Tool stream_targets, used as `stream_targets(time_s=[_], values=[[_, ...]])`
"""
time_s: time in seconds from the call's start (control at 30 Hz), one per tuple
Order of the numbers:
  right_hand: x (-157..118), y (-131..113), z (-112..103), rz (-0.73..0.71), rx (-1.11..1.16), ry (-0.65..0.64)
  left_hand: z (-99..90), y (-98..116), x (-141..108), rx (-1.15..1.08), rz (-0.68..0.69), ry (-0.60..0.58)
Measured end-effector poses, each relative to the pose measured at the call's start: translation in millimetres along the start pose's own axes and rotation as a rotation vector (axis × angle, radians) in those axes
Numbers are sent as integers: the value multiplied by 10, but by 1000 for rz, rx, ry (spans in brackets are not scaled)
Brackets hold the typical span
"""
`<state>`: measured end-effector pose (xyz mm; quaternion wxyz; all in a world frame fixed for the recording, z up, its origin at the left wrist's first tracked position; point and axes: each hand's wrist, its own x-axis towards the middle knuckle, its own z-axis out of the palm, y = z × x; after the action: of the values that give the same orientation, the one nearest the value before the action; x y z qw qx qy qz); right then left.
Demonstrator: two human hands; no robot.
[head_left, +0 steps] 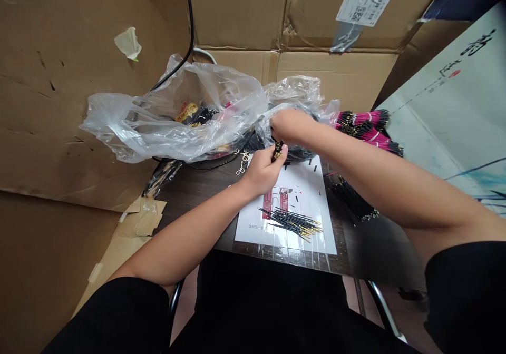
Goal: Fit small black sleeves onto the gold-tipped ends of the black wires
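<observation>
My left hand (263,170) is closed around a bundle of thin black rods with gold tips (278,151), the tips showing beside the thumb. Just above it, at the mouth of a clear plastic bag, my right hand (291,125) is curled shut. Its fingertips are hidden, so what it grips cannot be made out. A loose pile of black rods with gold ends (294,223) lies on a white sheet (247,233) with a red printed picture. Black pieces are scattered on the sheet's upper part.
A large clear plastic bag (138,127) holding dark and gold items lies at the back left. Bundles of pink and black rods (366,125) lie at the right, above a black bundle (353,201). Cardboard (237,11) walls the dark table (190,190); a black cable (191,22) hangs down.
</observation>
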<state>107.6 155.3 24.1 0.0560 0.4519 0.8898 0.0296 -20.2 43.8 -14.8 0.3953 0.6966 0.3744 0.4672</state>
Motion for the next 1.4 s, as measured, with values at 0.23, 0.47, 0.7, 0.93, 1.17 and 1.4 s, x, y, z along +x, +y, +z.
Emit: stream_targets(time_s=[0.23, 0.47, 0.7, 0.93, 1.17, 1.4], values=[[-507, 41, -260, 94, 26, 53, 3, -26, 18, -132, -43, 214], [-1123, -344, 56, 55, 93, 178, 28, 40, 13, -317, -106, 249], [-1224, -654, 463, -57, -50, 169, 48, 72, -5, -335, -106, 183], [-1267, -586, 408, -98, -34, 208, 38, 113, -12, -374, -102, 217], [-1323, -491, 323, -116, 115, 143, 22, 73, 15, -412, -98, 191], [-1295, -434, 193, -156, 220, 90, -61, 97, 111, -580, -110, 236]])
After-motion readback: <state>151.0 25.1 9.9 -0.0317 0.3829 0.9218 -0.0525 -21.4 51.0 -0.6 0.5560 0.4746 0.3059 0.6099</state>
